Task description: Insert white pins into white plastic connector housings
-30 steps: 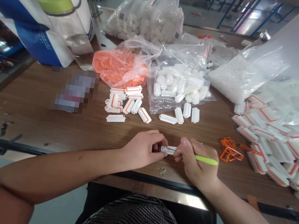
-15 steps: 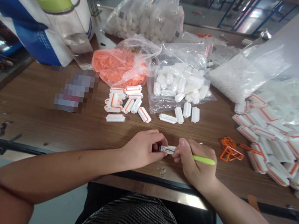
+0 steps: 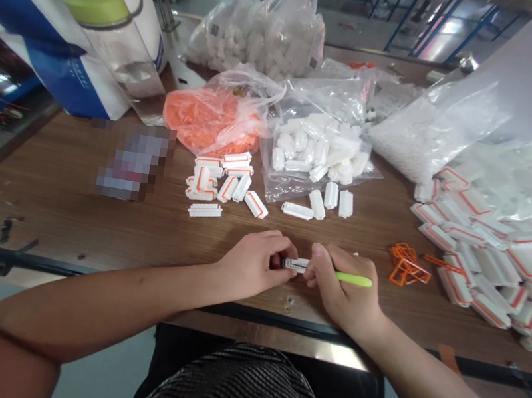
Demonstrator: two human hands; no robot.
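Low over the table's front, my left hand (image 3: 256,261) pinches one end of a small white plastic housing (image 3: 294,265). A row of tiny dark slots or marks shows along its upward face. My right hand (image 3: 350,290) is closed around a slim tool with a lime-green handle (image 3: 355,280), held like a pen. The tool's thin dark tip reaches to the housing; its exact kind is hidden by the fingers. Beyond my hands lie loose white housings (image 3: 297,211), and left of those a cluster of housings with orange seals (image 3: 256,205).
Thin orange seal rings (image 3: 408,265) lie right of my right hand, beside a heap of orange-trimmed housings (image 3: 501,276). Behind are a bag of orange rings (image 3: 208,116), an open bag of white housings (image 3: 322,144) and a bottle (image 3: 115,34) at left.
My right hand and the green-handled tool have shifted slightly left, closer to my left hand. The left hand keeps its hold on the white housing.
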